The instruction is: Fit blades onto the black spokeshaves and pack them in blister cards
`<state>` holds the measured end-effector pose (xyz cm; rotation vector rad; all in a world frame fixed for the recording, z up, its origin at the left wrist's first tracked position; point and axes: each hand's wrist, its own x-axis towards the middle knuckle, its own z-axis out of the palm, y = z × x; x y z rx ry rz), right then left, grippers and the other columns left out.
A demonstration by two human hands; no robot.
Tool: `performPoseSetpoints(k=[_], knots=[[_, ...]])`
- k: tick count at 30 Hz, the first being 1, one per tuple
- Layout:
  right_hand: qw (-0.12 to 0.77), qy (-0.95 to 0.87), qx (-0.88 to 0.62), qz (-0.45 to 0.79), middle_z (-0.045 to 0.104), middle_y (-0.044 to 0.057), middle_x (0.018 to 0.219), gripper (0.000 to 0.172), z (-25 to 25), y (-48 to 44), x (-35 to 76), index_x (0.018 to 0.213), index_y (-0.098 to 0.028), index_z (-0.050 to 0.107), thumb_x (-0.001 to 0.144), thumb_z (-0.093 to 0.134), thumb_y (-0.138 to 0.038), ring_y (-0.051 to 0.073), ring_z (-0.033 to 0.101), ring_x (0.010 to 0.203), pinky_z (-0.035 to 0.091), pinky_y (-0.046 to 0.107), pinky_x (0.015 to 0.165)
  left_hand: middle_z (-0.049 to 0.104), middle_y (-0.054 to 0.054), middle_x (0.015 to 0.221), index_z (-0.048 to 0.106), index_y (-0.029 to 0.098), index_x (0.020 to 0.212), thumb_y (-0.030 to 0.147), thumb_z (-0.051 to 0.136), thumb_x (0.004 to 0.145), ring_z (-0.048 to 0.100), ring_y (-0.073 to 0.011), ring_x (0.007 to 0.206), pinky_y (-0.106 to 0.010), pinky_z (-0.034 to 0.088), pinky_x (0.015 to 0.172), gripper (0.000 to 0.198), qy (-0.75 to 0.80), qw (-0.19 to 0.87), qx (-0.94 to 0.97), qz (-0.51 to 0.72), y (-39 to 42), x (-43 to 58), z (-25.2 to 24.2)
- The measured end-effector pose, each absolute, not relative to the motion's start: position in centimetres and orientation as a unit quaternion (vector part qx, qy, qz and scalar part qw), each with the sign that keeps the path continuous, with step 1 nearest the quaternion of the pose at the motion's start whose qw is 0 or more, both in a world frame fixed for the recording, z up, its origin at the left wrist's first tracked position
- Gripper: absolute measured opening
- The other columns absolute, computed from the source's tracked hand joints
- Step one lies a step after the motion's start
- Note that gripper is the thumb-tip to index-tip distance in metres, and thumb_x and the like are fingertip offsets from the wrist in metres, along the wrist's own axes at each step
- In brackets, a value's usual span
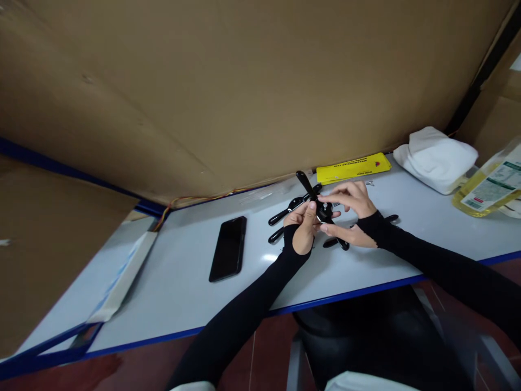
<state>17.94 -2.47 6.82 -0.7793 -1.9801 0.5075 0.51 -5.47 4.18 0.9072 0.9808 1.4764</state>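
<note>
Holding one black tool point(324, 210) above the bench point(171, 293), right of middle, between near and far edges: left hand point(303, 231) gripping, right hand point(353, 212) with fingers closed about its centre. Glossy handle could twist under uneven pressure; slip likely then, tool knocking those below. Counts: one white bundle point(435, 157), one bottle point(484, 190), both toward far right corner; one phone point(228, 248), left of hands; yellow cards point(353, 168) by far edge, number unclear; at least two other tools point(279, 218), partly hidden; metal bits point(370, 183), too small to count.
</note>
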Motion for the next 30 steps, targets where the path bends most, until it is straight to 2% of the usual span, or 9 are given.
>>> performPoseSetpoints(k=[4, 8, 13, 18, 20, 22, 24, 27, 30], knots=[[0.488, -0.786, -0.324, 0.198, 0.063, 0.007, 0.098, 0.024, 6.64, -2.17, 18.06, 0.072, -0.023, 0.064, 0.077, 0.084, -0.035, 0.028, 0.052, 0.100, 0.049, 0.047, 0.087, 0.082, -0.014, 0.104, 0.077, 0.015, 0.114, 0.062, 0.088, 0.075, 0.082, -0.0287, 0.079, -0.028, 0.064, 0.050, 0.062, 0.411, 0.536, 0.381, 0.631, -5.33, 0.50, 4.20], [0.465, -0.796, -0.328, 0.207, 0.064, 0.008, 0.112, 0.037, 6.51, -2.10, 17.96, 0.105, -0.026, 0.074, 0.072, 0.088, -0.036, 0.028, 0.051, 0.102, 0.049, 0.044, 0.084, 0.082, -0.015, 0.103, 0.074, 0.015, 0.118, 0.062, 0.085, 0.079, 0.082, -0.0310, 0.084, -0.029, 0.065, 0.053, 0.062, 0.413, 0.547, 0.388, 0.617, -5.29, 0.27, 4.05], [0.480, -0.797, -0.277, 0.242, 0.064, 0.007, 0.101, 0.020, 6.91, -1.92, 18.54, 0.078, -0.025, 0.071, 0.075, 0.086, -0.038, 0.026, 0.053, 0.097, 0.049, 0.041, 0.080, 0.082, -0.013, 0.098, 0.074, 0.014, 0.115, 0.062, 0.086, 0.078, 0.081, -0.0286, 0.076, -0.030, 0.064, 0.050, 0.063, 0.417, 0.538, 0.386, 0.623, -5.56, 0.58, 4.12], [0.472, -0.787, -0.328, 0.225, 0.065, 0.009, 0.110, 0.036, 6.98, -2.30, 18.21, 0.109, -0.028, 0.077, 0.075, 0.086, -0.038, 0.028, 0.053, 0.103, 0.051, 0.043, 0.080, 0.082, -0.014, 0.098, 0.075, 0.014, 0.114, 0.062, 0.087, 0.077, 0.082, -0.0304, 0.083, -0.026, 0.062, 0.050, 0.062, 0.412, 0.540, 0.379, 0.628, -5.39, 0.49, 4.36], [0.464, -0.797, -0.303, 0.238, 0.066, 0.008, 0.106, 0.018, 6.83, -2.42, 18.05, 0.090, -0.027, 0.077, 0.077, 0.085, -0.035, 0.029, 0.054, 0.106, 0.051, 0.042, 0.080, 0.083, -0.014, 0.098, 0.075, 0.013, 0.112, 0.061, 0.089, 0.075, 0.082, -0.0299, 0.080, -0.025, 0.061, 0.049, 0.062, 0.414, 0.537, 0.369, 0.635, -5.26, 0.40, 4.39], [0.466, -0.800, -0.284, 0.248, 0.066, 0.007, 0.100, 0.018, 6.71, -2.40, 18.08, 0.071, -0.024, 0.069, 0.079, 0.084, -0.032, 0.028, 0.055, 0.105, 0.052, 0.042, 0.081, 0.083, -0.015, 0.099, 0.076, 0.013, 0.112, 0.061, 0.091, 0.072, 0.082, -0.0298, 0.078, -0.026, 0.061, 0.048, 0.064, 0.413, 0.535, 0.364, 0.641, -5.18, 0.39, 4.43], [0.470, -0.794, -0.304, 0.238, 0.065, 0.007, 0.103, 0.016, 6.63, -2.35, 18.17, 0.082, -0.025, 0.073, 0.078, 0.085, -0.034, 0.028, 0.055, 0.103, 0.052, 0.043, 0.082, 0.083, -0.015, 0.102, 0.076, 0.013, 0.115, 0.061, 0.091, 0.071, 0.082, -0.0302, 0.081, -0.027, 0.062, 0.049, 0.066, 0.409, 0.537, 0.365, 0.641, -5.18, 0.41, 4.49], [0.451, -0.797, -0.332, 0.226, 0.064, 0.010, 0.117, 0.047, 6.61, -2.38, 18.08, 0.121, -0.027, 0.074, 0.076, 0.086, -0.040, 0.028, 0.053, 0.104, 0.053, 0.045, 0.083, 0.083, -0.015, 0.098, 0.076, 0.013, 0.117, 0.061, 0.088, 0.076, 0.082, -0.0310, 0.083, -0.025, 0.060, 0.048, 0.064, 0.413, 0.542, 0.373, 0.630, -5.37, 0.44, 4.50], [0.455, -0.797, -0.320, 0.236, 0.064, 0.009, 0.113, 0.027, 6.76, -2.40, 17.94, 0.106, -0.028, 0.079, 0.084, 0.080, -0.042, 0.026, 0.054, 0.103, 0.053, 0.043, 0.083, 0.082, -0.014, 0.088, 0.076, 0.012, 0.113, 0.062, 0.087, 0.077, 0.081, -0.0292, 0.073, -0.024, 0.057, 0.044, 0.063, 0.422, 0.539, 0.378, 0.623, -5.74, 0.64, 4.37]])
